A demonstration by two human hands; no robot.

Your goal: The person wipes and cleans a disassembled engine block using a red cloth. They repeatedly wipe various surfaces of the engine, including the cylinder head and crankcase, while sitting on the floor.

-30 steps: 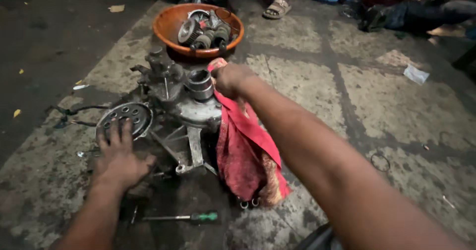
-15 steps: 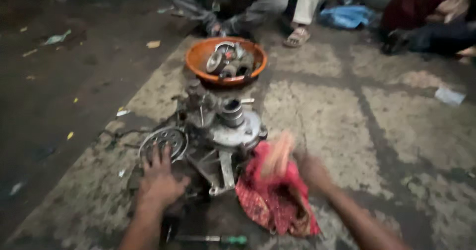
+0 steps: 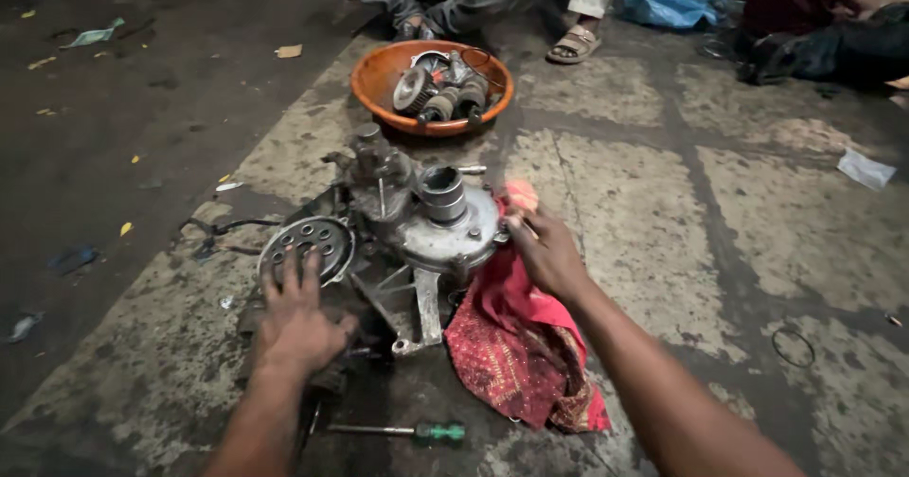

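The engine casing (image 3: 417, 240) sits on the paved floor (image 3: 644, 212) right in front of me, grey and greasy, with a short steel sleeve (image 3: 442, 191) standing upright on its round cover. My left hand (image 3: 298, 316) lies at its seven o'clock side, fingers spread wide and flat, their tips on the one perforated clutch disc (image 3: 308, 245); it grips nothing. My right hand (image 3: 544, 250) is at the casing's three o'clock edge, fingers curled narrow and pinching the top of the one red rag (image 3: 516, 344) against the cover's rim; the rest of the rag drapes down toward five o'clock and spreads on the floor. One screwdriver with a green handle (image 3: 398, 431) lies flat at six o'clock, just below the casing and apart from both hands. At twelve o'clock, a little way off, stands one orange bowl (image 3: 377, 79) holding several gears and metal parts, too tangled to count. A black cable (image 3: 222, 231) trails from the casing toward nine o'clock. One thin ring (image 3: 793, 346) lies by itself at four o'clock, well apart. Beyond the bowl, other people's legs and one sandalled foot (image 3: 571, 46) close off the far side. To three o'clock the paving slabs run open; toward nine o'clock the paving ends at dark ground with scattered scraps.
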